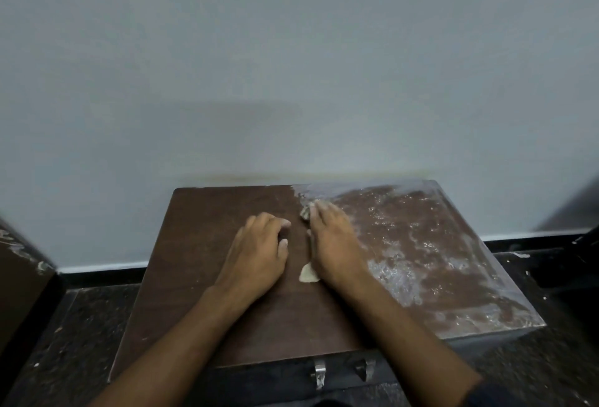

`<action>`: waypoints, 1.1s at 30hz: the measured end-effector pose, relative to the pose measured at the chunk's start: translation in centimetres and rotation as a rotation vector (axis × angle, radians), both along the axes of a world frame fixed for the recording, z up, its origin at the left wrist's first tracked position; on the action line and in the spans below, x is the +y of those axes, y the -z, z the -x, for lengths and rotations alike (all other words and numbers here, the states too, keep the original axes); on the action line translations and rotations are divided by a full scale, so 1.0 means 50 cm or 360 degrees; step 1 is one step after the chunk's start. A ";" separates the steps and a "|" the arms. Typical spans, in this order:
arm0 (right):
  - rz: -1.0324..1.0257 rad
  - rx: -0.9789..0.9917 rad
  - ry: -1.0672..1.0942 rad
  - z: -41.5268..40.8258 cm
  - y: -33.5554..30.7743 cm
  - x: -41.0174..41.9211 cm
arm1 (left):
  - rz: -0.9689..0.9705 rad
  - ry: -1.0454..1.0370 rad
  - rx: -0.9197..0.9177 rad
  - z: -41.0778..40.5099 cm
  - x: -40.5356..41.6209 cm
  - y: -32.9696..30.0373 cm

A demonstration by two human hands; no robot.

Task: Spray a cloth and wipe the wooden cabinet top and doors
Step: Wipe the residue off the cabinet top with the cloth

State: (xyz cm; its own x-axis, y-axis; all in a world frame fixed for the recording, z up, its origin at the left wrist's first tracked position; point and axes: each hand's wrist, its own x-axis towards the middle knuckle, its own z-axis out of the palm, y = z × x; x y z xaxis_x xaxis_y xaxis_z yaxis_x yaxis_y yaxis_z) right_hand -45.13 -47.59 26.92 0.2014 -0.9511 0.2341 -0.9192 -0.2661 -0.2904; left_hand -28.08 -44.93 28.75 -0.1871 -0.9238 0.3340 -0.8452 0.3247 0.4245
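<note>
Right hand point(334, 241) lies flat, fingers straight, pressing our cloth point(307, 273) onto the cabinet top point(207, 244); left hand point(256, 254), loosely curled and empty, braces at its 9 o'clock. We judge we are wiping the top. White film point(421, 244) covers the 3 o'clock half, so strokes belong there.

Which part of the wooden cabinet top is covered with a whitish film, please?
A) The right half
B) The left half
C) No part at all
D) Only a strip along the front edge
A: the whitish film spreads over the right half of the cabinet top, starting where the right hand presses the cloth, while the left half shows dark clean wood.
</note>
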 end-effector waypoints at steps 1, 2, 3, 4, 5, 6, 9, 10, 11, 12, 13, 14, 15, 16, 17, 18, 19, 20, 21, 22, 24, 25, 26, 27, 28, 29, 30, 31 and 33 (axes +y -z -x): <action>0.0015 0.0012 -0.0131 -0.012 0.002 0.024 | 0.0005 -0.0038 0.0018 0.000 -0.012 -0.003; 0.0040 0.0022 -0.0303 -0.017 0.004 0.050 | 0.0001 -0.0073 0.0052 0.000 -0.027 -0.004; 0.0047 -0.0003 -0.0460 -0.014 0.005 0.073 | -0.0005 -0.0101 0.0084 0.000 -0.039 -0.006; 0.0066 -0.0019 -0.0552 -0.002 0.009 0.077 | -0.0012 -0.0113 0.0102 0.000 -0.049 -0.005; 0.0106 -0.0017 -0.0572 0.013 0.009 0.060 | -0.0016 -0.0110 0.0095 -0.001 -0.057 -0.005; 0.0144 -0.0004 -0.0527 0.027 0.007 0.030 | -0.0015 -0.0098 0.0070 -0.001 -0.062 -0.006; 0.0070 0.0055 -0.0143 0.039 -0.006 -0.082 | -0.0052 -0.0087 -0.0007 -0.004 -0.075 -0.007; 0.0061 0.0058 -0.0048 0.026 -0.008 -0.102 | -0.0060 -0.0097 -0.0015 -0.006 -0.080 -0.007; 0.0064 0.0071 -0.0027 0.008 -0.007 -0.109 | -0.0060 -0.0108 -0.0018 -0.007 -0.085 -0.008; 0.0074 0.0083 -0.0092 -0.012 -0.004 -0.106 | -0.0066 -0.0121 -0.0017 -0.008 -0.092 -0.008; 0.0108 0.0091 -0.0220 -0.028 0.002 -0.098 | -0.0082 -0.0134 -0.0011 -0.008 -0.100 -0.008; 0.0132 0.0060 -0.0362 -0.035 0.005 -0.088 | -0.0101 -0.0146 -0.0002 -0.008 -0.109 -0.009; 0.0141 -0.0001 -0.0433 -0.032 0.002 -0.089 | -0.0116 -0.0151 -0.0006 -0.008 -0.118 -0.008; 0.0151 -0.0059 -0.0414 -0.020 -0.004 -0.102 | -0.0123 -0.0151 -0.0017 -0.008 -0.125 -0.009; 0.0160 -0.0073 -0.0316 -0.005 -0.008 -0.123 | -0.0132 -0.0148 -0.0023 -0.009 -0.130 -0.009; 0.0172 -0.0047 -0.0169 0.008 -0.008 -0.145 | -0.0135 -0.0145 -0.0020 -0.009 -0.132 -0.008; 0.0160 -0.0005 -0.0001 0.018 -0.005 -0.165 | -0.0128 -0.0152 -0.0005 -0.009 -0.133 -0.008; 0.0127 0.0025 0.0146 0.017 -0.002 -0.179 | -0.0116 -0.0163 0.0015 -0.008 -0.133 -0.006; 0.0108 0.0027 0.0204 0.001 -0.003 -0.185 | -0.0100 -0.0181 0.0039 -0.005 -0.134 -0.006; 0.0098 0.0015 0.0169 -0.026 -0.006 -0.184 | -0.0096 -0.0208 0.0066 -0.002 -0.138 -0.004; 0.0100 0.0016 -0.0048 -0.077 -0.004 -0.175 | -0.0116 -0.0265 0.0102 0.005 -0.149 -0.002; 0.0135 0.0036 -0.0178 -0.088 -0.005 -0.173 | -0.0123 -0.0284 0.0104 0.007 -0.155 -0.002; 0.0167 0.0035 -0.0262 -0.086 -0.008 -0.179 | -0.0124 -0.0296 0.0103 0.006 -0.159 -0.003; 0.0165 0.0010 -0.0280 -0.076 -0.009 -0.190 | -0.0119 -0.0296 0.0100 0.003 -0.161 -0.003; 0.0137 0.0005 -0.0241 -0.060 -0.010 -0.199 | -0.0104 -0.0280 0.0091 -0.001 -0.161 -0.004; 0.0144 0.0015 -0.0186 -0.045 -0.008 -0.208 | -0.0089 -0.0250 0.0075 -0.009 -0.157 -0.007; 0.0157 0.0019 -0.0114 -0.031 -0.003 -0.213 | -0.0084 -0.0214 0.0062 -0.017 -0.151 -0.009; 0.0169 0.0015 -0.0038 -0.022 0.003 -0.213 | -0.0079 -0.0182 0.0058 -0.023 -0.146 -0.010; 0.0205 0.0025 0.0065 -0.040 0.008 -0.209 | -0.0071 -0.0172 0.0087 -0.035 -0.141 -0.008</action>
